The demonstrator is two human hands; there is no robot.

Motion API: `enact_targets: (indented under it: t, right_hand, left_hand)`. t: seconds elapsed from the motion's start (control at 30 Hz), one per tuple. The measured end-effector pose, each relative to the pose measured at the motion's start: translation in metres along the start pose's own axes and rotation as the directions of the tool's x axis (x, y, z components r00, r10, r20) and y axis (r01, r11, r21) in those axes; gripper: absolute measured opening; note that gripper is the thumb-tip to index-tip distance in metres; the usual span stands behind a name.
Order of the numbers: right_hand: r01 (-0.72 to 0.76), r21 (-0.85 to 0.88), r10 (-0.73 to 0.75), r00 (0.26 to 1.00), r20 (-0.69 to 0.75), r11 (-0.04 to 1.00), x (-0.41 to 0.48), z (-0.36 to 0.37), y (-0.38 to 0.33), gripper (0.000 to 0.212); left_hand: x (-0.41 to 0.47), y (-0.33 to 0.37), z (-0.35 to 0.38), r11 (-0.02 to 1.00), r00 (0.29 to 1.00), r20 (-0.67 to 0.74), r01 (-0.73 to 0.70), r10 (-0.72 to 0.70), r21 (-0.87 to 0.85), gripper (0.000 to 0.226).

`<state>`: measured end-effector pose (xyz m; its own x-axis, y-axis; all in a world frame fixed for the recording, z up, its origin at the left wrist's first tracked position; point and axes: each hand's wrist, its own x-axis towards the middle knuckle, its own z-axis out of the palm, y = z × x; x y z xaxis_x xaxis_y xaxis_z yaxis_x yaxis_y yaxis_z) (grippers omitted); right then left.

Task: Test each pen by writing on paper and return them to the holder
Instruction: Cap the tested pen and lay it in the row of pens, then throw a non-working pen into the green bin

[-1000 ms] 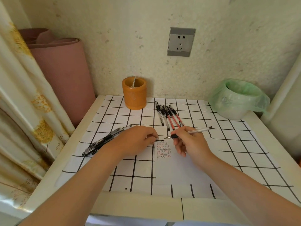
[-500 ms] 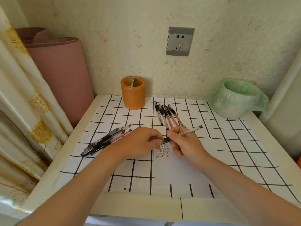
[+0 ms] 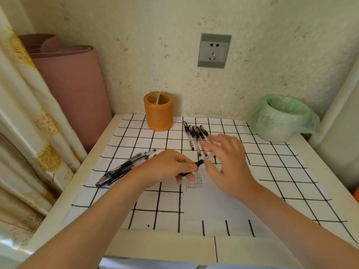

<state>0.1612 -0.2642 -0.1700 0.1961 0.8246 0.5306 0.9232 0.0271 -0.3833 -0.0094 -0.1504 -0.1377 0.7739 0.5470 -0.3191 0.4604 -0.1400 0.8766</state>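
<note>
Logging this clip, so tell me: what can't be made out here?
Head view:
Right hand: motion blur hides its fingertips.
Pen in left hand: mostly covered by fingers.
Test marks on paper: too small to read.
Orange object: cut off by right edge.

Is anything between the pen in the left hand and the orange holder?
Nothing visible does. The left hand holds the pen; only tablecloth lies between it and the holder. The row of pens lies right of that line.
</note>
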Motion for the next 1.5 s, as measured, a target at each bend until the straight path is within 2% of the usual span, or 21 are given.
enact_targets:
  t: [0.03,0.1,0.17,0.27,0.4,0.53,0.6,0.77,0.83,0.93,0.97,1.2,1.37,1.5]
  right_hand:
    - [0.09,-0.041,-0.086,0.992,0.097,0.995,-0.001,-0.002,-0.003,0.04]
    - [0.15,-0.017,-0.141,0.958,0.248,0.989,-0.004,-0.001,-0.01,0.033]
    - [0.18,-0.045,-0.16,0.946,0.283,0.983,-0.007,0.002,-0.015,0.029]
    - [0.186,-0.2,-0.113,0.938,0.328,0.962,-0.007,0.005,-0.016,0.048]
    - [0.145,-0.268,-0.06,0.951,0.303,0.952,-0.004,0.007,-0.023,0.06]
    - [0.094,-0.258,-0.046,0.981,0.187,0.962,-0.003,0.008,-0.022,0.063]
    - [0.042,-0.302,0.022,0.978,0.208,0.952,-0.002,0.003,-0.02,0.067]
    - [-0.096,-0.214,0.149,0.956,0.251,0.972,0.002,-0.012,-0.011,0.066]
    - [-0.153,-0.108,0.176,0.953,0.247,0.982,0.003,-0.02,-0.005,0.054]
    - [-0.222,0.082,0.199,0.954,0.222,0.972,0.003,-0.028,0.015,0.02]
    - [-0.229,0.121,0.201,0.957,0.207,0.966,0.003,-0.029,0.023,0.014]
    - [-0.354,0.254,0.372,0.928,-0.024,0.9,0.005,-0.067,0.063,0.01]
    - [-0.345,0.235,0.387,0.907,-0.163,0.908,0.028,-0.111,0.092,0.015]
    - [-0.334,0.184,0.374,0.888,-0.268,0.924,0.063,-0.14,0.122,0.023]
  left_hand:
    - [0.0,0.0,0.0,1.0,1.0,0.023,0.001,-0.001,0.005,0.016]
    - [-0.002,-0.001,0.001,1.0,0.997,0.081,-0.001,-0.001,0.03,0.018]
    - [-0.003,-0.002,0.004,0.999,0.991,0.133,0.001,-0.007,0.048,0.02]
    - [-0.004,-0.002,0.008,0.997,0.992,0.128,0.01,-0.02,0.077,0.023]
    - [-0.003,0.001,0.007,0.992,0.991,0.11,0.067,-0.079,0.111,0.042]
    - [-0.001,0.003,0.002,0.976,0.998,0.03,0.046,-0.054,0.212,0.041]
    - [0.003,0.001,0.001,0.959,1.0,-0.026,0.018,-0.011,0.281,0.036]
    - [0.015,0.001,0.003,0.805,0.991,-0.084,-0.036,0.105,0.592,0.018]
    - [0.02,0.005,0.009,0.751,0.981,-0.108,-0.052,0.163,0.658,0.015]
    - [0.032,0.01,0.023,0.718,0.961,-0.112,-0.108,0.251,0.688,0.014]
    - [0.035,0.012,0.028,0.702,0.957,-0.095,-0.131,0.273,0.7,0.016]
    - [0.061,0.029,0.073,0.613,0.919,-0.019,-0.247,0.393,0.751,0.043]
    - [0.078,0.029,0.095,0.535,0.936,0.045,-0.239,0.349,0.81,0.068]
    - [0.084,0.031,0.102,0.543,0.945,0.047,-0.225,0.322,0.809,0.067]
